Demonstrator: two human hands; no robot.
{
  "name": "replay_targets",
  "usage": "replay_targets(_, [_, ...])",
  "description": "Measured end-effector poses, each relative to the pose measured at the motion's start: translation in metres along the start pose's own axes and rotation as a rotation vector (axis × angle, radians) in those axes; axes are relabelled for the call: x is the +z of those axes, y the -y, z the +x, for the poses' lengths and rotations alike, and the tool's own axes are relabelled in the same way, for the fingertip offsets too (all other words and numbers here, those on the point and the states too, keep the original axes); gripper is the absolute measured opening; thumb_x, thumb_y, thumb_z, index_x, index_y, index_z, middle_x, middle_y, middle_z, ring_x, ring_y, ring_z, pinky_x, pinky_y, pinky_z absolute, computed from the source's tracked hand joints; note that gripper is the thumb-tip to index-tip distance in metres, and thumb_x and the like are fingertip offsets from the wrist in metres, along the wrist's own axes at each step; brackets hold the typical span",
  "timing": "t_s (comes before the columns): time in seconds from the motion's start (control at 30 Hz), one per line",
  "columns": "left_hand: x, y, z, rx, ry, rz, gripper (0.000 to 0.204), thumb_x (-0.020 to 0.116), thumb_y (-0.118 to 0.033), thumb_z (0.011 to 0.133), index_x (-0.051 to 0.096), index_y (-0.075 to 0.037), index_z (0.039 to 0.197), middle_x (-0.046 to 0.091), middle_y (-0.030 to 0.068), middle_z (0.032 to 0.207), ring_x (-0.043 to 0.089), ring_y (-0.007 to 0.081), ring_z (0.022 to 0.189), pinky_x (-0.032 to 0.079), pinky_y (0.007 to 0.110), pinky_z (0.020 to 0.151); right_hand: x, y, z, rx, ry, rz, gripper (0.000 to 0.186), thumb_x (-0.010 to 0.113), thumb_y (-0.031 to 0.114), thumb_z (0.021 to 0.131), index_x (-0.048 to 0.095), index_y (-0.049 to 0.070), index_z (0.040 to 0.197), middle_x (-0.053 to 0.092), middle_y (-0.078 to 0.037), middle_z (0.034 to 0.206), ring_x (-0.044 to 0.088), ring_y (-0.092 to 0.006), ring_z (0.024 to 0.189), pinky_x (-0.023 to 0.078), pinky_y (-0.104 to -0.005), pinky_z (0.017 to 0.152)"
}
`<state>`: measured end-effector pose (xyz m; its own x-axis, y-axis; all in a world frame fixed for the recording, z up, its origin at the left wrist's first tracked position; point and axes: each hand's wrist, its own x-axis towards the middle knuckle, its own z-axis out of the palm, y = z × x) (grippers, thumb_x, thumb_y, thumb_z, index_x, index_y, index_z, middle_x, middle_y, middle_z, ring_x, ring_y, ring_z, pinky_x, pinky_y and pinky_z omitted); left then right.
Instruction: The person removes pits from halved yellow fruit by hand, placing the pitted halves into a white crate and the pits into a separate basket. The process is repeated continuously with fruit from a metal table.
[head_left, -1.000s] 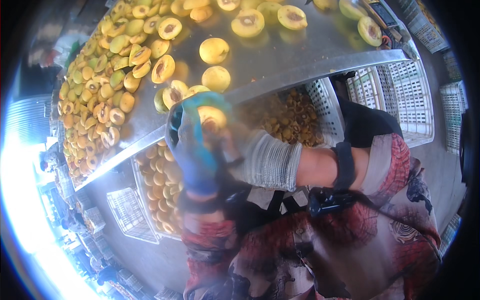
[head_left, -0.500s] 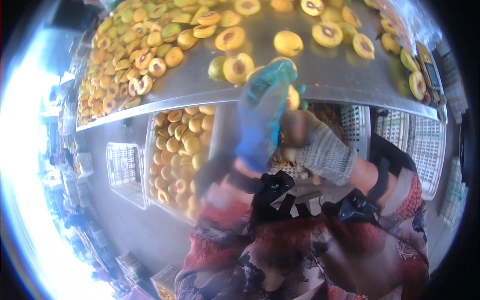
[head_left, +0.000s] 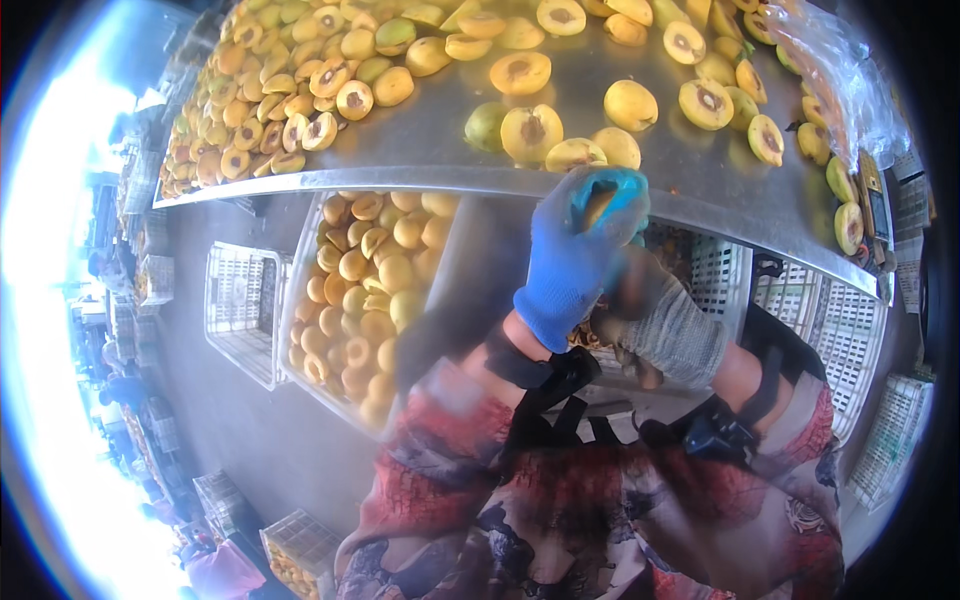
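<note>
My left hand (head_left: 585,245), in a blue glove with teal fingers, is curled just below the metal table's front edge. A sliver of a yellow apricot piece (head_left: 599,203) shows inside its closed fingers. Close beneath it is my right hand (head_left: 672,318), in a grey knit glove stained brown at the fingers. Its fingers are bent and blurred, and what they grip is hidden. Beyond my left hand, cut apricot halves (head_left: 531,133) lie on the metal table (head_left: 420,135), some with brown stones showing.
A big heap of apricots (head_left: 270,95) covers the table's left side. Below the edge stands a crate of apricot halves (head_left: 370,290). White crates (head_left: 245,310) stand on the floor at left and right (head_left: 835,320). Clear plastic film (head_left: 845,80) lies at the far right.
The view has shifted, moving the table up and rightward in the picture. My left hand has turned and curled, so less of the apricot piece shows. Both hands remain close together.
</note>
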<state>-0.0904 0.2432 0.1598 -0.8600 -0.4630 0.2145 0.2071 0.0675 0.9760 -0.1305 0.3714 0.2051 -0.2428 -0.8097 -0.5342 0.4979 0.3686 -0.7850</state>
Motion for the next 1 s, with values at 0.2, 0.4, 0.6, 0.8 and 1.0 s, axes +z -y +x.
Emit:
replay_targets(0.2, [-0.001, -0.013, -0.002, -0.34, 0.011, -0.303, 0.018, 0.067, -0.006, 0.082, 0.06, 0.003, 0.097, 0.062, 0.0041, 0.087, 0.056, 0.008, 0.079, 0.047, 0.023, 0.071, -0.002, -0.008, -0.002, -0.003, 0.006, 0.007, 0.033, 0.064, 0.011, 0.08, 0.048, 0.006, 0.107, 0.054, 0.001, 0.078, 0.05, -0.0061, 0.061, 0.042, -0.0204, 0.05])
replay_targets(0.4, [0.0, -0.003, -0.006, -0.192, -0.078, -0.079, 0.018, 0.067, -0.006, 0.082, 0.06, 0.003, 0.097, 0.062, 0.0046, 0.086, 0.056, 0.0084, 0.079, 0.048, 0.024, 0.071, -0.005, -0.013, 0.003, -0.017, 0.056, -0.004, 0.032, 0.064, 0.01, 0.081, 0.048, 0.005, 0.108, 0.056, -0.001, 0.083, 0.052, -0.0089, 0.069, 0.046, -0.0242, 0.06])
replay_targets(0.6, [-0.001, -0.005, -0.008, -0.351, -0.091, -0.323, 0.016, 0.066, -0.008, 0.083, 0.061, 0.003, 0.094, 0.062, 0.0035, 0.083, 0.056, 0.0083, 0.074, 0.046, 0.023, 0.068, 0.002, -0.01, 0.012, -0.034, -0.04, -0.231, 0.026, 0.063, 0.012, 0.082, 0.051, 0.005, 0.105, 0.057, -0.002, 0.082, 0.053, -0.009, 0.071, 0.047, -0.0257, 0.063])
replay_targets(0.8, [-0.004, -0.001, -0.011, -0.039, -0.08, 0.143, 0.016, 0.067, -0.011, 0.083, 0.062, 0.001, 0.092, 0.062, 0.004, 0.079, 0.055, 0.0066, 0.07, 0.046, 0.021, 0.062, 0.002, -0.009, 0.005, 0.022, 0.099, -0.001, 0.029, 0.065, 0.014, 0.082, 0.05, 0.006, 0.106, 0.057, -0.003, 0.078, 0.05, -0.004, 0.055, 0.042, -0.0198, 0.044])
replay_targets(1.0, [-0.013, -0.012, -0.006, -0.347, 0.129, -0.198, 0.015, 0.067, -0.009, 0.082, 0.062, 0.001, 0.093, 0.063, 0.0066, 0.087, 0.057, 0.0087, 0.08, 0.047, 0.023, 0.07, -0.003, -0.021, -0.002, 0.11, 0.051, 0.136, 0.033, 0.065, 0.012, 0.081, 0.049, 0.007, 0.109, 0.056, -0.002, 0.075, 0.051, -0.0061, 0.051, 0.041, -0.02, 0.04])
